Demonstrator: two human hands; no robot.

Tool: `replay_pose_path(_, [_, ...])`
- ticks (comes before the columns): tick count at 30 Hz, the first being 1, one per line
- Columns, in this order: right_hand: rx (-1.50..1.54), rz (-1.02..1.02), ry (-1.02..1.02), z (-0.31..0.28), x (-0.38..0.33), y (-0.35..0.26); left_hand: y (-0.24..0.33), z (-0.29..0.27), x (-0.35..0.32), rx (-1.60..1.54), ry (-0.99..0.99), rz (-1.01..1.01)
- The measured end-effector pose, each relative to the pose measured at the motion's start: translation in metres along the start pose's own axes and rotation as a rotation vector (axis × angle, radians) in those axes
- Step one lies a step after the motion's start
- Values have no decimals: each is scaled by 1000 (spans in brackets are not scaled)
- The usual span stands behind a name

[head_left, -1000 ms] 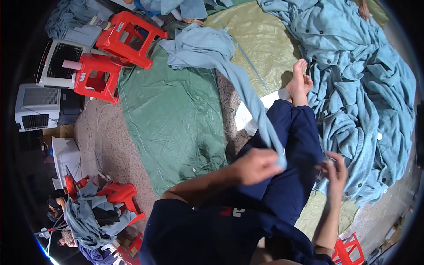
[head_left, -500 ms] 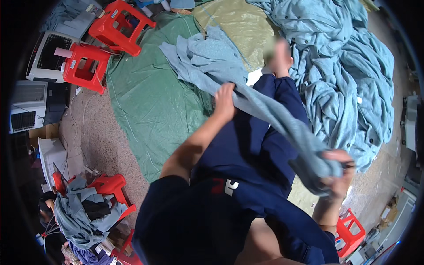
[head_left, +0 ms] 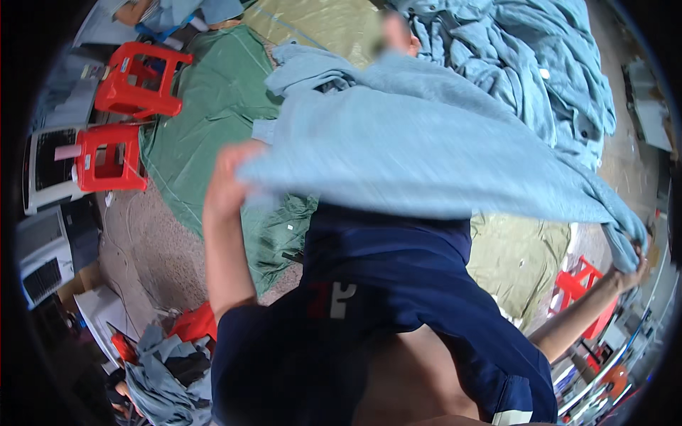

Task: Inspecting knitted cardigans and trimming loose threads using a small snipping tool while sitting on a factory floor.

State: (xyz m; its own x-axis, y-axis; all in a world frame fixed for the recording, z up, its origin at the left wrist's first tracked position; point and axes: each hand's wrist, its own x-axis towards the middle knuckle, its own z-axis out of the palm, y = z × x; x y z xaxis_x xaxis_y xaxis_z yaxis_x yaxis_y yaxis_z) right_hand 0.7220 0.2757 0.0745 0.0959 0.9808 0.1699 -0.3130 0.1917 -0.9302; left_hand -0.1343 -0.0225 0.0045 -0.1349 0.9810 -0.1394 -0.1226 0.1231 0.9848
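A light blue cloth garment (head_left: pixel 398 149) is spread across the air over my legs, its near edge smeared by motion. My left hand (head_left: pixel 231 181), blurred, grips the garment's left edge with bent fingers. Far out to the right, my right hand (head_left: pixel 631 273) is closed round the bunched, twisted other end. Between the hands the cloth hangs in a wide sheet and hides most of my dark blue trousers (head_left: pixel 391 238). Folds of the garment lie heaped beyond my left hand. Whether it is a shirt or some other piece, I cannot tell.
A large pile of light blue buttoned garments (head_left: pixel 568 85) lies at the far right. Below are a green tarp (head_left: pixel 192 121) and an olive sheet (head_left: pixel 522 263). Red stools (head_left: pixel 110 160) stand at the left, another red stool (head_left: pixel 579 284) at the right. Clothes (head_left: pixel 167 383) are heaped lower left.
The garment went from a narrow twisted strip to a spread sheet. My left hand moved left and nearer; my right hand swung outward to the right. The view has shifted somewhat.
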Motion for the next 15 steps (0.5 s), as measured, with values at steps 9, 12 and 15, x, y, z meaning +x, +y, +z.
replay_pose_path(9, [-143, 501, 460, -9, -74, 196, -20, 93, 10, -90, -729, -378])
replay_pose_path(12, [-95, 426, 433, 1, -64, 186, 25, 108, 24, -108, -347, -373])
replay_pose_path(15, [-73, 291, 169, -18, -6, 145, 49, 110, 52, -243, -356, -193])
